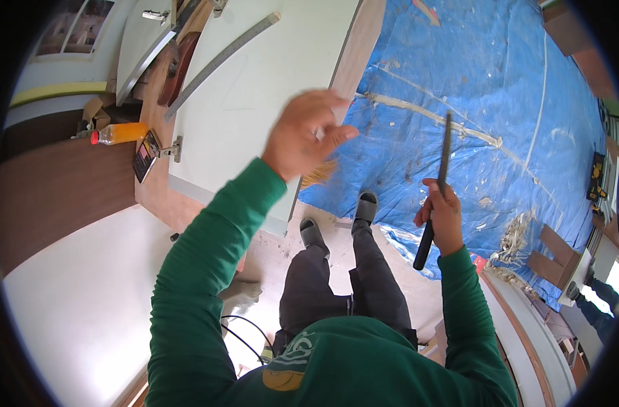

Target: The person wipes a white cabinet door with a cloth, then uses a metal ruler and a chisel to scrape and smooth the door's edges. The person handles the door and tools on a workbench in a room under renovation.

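Note:
My right hand (446,220) is wrapped round the black handle of a long dark file (446,146). Its tapered blade points away from me, above the blue sheet on the floor. My left hand (304,136) hovers over the right edge of a white cabinet door (255,95), slightly blurred. Its thumb stands apart from the loosely bent fingers, and nothing shows between them. Whether it touches the door I cannot tell. A grey metal strip (221,64) lies along the left side of the door, and a hinge (177,149) is fitted at the door's left edge.
A creased, littered blue tarp (431,74) covers the floor ahead. An orange drink bottle (123,133) lies at left beside a dark flat packet (146,156). Brown board pieces (553,254) and another person's leg (597,312) are at far right. Black cable (245,329) loops near my legs.

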Demonstrator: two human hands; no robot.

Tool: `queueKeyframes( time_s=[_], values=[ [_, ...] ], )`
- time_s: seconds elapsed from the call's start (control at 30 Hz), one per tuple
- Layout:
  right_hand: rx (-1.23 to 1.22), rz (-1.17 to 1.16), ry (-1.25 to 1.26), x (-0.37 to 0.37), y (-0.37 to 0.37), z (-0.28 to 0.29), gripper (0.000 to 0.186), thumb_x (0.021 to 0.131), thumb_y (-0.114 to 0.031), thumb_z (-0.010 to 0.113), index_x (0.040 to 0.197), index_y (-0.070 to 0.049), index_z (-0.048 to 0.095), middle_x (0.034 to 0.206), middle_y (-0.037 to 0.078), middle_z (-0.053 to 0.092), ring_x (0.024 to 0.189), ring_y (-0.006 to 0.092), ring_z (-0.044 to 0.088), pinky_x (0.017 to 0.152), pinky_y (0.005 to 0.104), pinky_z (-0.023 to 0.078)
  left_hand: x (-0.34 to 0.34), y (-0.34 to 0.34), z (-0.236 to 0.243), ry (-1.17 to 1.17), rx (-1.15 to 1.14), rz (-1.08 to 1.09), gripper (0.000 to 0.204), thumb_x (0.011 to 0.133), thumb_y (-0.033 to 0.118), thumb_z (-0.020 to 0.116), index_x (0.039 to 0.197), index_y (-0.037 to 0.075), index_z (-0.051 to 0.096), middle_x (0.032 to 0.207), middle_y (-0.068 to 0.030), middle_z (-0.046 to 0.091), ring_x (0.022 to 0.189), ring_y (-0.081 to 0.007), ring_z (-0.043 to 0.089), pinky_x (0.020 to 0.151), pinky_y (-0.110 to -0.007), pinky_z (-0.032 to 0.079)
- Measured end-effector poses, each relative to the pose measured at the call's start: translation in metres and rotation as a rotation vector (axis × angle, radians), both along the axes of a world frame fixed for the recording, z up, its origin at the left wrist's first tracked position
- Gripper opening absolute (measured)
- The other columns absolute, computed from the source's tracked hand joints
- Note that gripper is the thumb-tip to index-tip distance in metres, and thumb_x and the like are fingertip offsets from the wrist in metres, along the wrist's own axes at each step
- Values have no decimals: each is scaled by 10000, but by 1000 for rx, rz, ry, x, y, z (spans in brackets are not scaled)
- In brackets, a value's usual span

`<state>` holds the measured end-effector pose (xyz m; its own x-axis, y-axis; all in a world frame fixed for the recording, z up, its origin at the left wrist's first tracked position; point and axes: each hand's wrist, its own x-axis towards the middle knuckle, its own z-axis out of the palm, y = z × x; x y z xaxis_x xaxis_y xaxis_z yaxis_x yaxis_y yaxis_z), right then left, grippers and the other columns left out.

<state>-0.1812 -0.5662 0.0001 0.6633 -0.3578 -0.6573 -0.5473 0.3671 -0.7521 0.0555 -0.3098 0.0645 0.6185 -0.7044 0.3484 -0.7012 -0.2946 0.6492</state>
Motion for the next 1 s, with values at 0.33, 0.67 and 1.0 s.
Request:
queueKeyframes(
  time_s=[0.33,0.67,1.0],
  values=[
    [-125,187,-334,79,66,19,439,1083,-153,538,1489,7,494,800,40,602,622,102,584,523,256,479,149,-29,-45,349,-532,474,392,1034,353,602,1160,-5,699,1209,-144,721,1108,-234,658,1000,-376,495],
    [-25,275,-184,136,97,52,547,1132,-319,427,1570,1,356,758,52,595,533,110,543,476,247,442,220,-71,-47,527,-809,490,538,1061,482,567,810,15,660,817,-87,700,807,-162,630,780,-305,488],
    [296,78,-133,182,106,59,477,1143,-312,321,1414,56,460,703,135,612,430,158,475,434,288,418,213,-73,-44,483,-804,431,568,1073,492,512,907,-22,688,838,-127,715,829,-232,669,796,-354,507]
  ],
)
